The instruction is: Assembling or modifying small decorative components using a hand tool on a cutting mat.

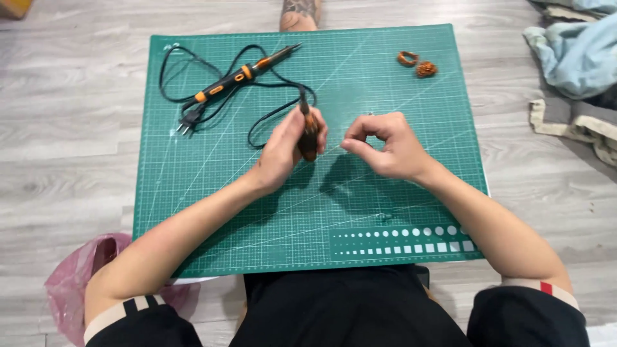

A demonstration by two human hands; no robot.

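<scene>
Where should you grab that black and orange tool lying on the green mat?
Grip the soldering iron around its black-and-orange handle, from above. The handle is thick and lies flat on the green mat. The thin metal tip points up-right, so stay away from that end.

The left hand covers most of a dark orange-handled tool, hiding its kind. Whatever the right hand pinches is too small to tell. Picture edges crop the pink bag and crumpled cloth.

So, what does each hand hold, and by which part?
The left hand grips a dark orange-trimmed tool around its handle. The right hand pinches thumb to forefinger; whether anything is between them cannot be told.
</scene>
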